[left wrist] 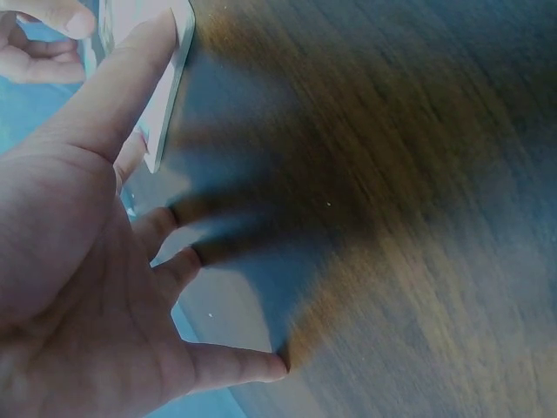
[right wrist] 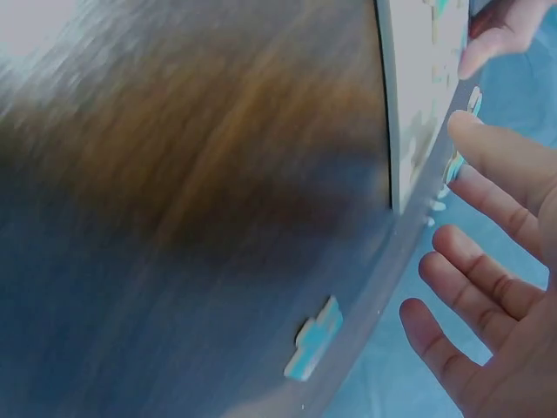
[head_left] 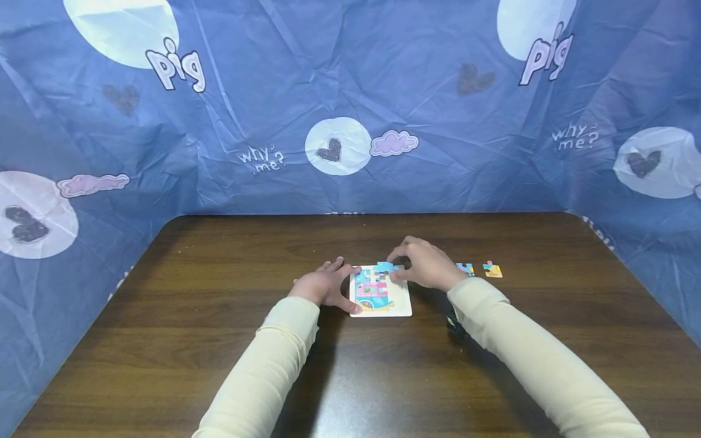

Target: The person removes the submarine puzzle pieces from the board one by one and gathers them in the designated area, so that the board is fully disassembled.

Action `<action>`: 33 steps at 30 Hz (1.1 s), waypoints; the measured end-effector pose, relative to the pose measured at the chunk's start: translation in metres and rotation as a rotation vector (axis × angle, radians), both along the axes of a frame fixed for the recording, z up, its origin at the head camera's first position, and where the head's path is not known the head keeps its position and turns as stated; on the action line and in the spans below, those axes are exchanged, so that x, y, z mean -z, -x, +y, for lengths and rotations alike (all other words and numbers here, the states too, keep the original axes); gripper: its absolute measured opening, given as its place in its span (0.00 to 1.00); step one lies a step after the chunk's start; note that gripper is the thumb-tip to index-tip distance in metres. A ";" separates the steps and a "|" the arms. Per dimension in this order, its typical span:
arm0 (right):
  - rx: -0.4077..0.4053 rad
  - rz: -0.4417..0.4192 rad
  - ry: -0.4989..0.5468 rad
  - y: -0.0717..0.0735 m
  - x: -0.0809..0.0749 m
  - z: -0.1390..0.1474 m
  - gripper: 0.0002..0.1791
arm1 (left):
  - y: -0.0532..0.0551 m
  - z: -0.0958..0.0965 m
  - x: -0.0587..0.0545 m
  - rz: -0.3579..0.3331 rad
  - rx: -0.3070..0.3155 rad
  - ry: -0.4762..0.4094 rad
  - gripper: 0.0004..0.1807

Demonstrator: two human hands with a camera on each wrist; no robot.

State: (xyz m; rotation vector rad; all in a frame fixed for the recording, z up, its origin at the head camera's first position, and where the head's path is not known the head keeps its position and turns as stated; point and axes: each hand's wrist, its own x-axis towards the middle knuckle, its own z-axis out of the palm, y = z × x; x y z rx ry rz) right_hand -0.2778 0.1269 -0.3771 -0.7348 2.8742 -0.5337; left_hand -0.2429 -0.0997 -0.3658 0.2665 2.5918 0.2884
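Note:
A jigsaw puzzle board (head_left: 403, 303) with a pale frame lies flat on the table, its left part filled with pink, blue and yellow pieces. My left hand (head_left: 323, 286) is spread at its left side, thumb on the near corner and index finger at the far one. In the left wrist view the thumb (left wrist: 122, 78) lies straight on the frame. With thumb and index finger, my right hand (head_left: 429, 264) pinches a blue puzzle piece (head_left: 385, 266) at the board's far edge. The right wrist view shows this piece (right wrist: 453, 165) edge-on, the other fingers apart from it.
Two loose puzzle pieces lie right of the board, a blue one (head_left: 465, 269) partly behind the right wrist and a yellow one (head_left: 493, 270) farther right. The brown wooden table (head_left: 219, 353) ends at a blue printed cloth (head_left: 263, 103) behind and at both sides.

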 end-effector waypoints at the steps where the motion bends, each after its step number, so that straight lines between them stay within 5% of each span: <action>1: 0.000 -0.002 0.009 -0.001 -0.001 0.003 0.20 | 0.000 0.000 0.000 0.001 0.001 0.000 0.48; 33: -0.005 0.110 0.073 -0.027 -0.003 0.085 0.17 | -0.003 0.004 -0.007 0.001 -0.032 -0.009 0.49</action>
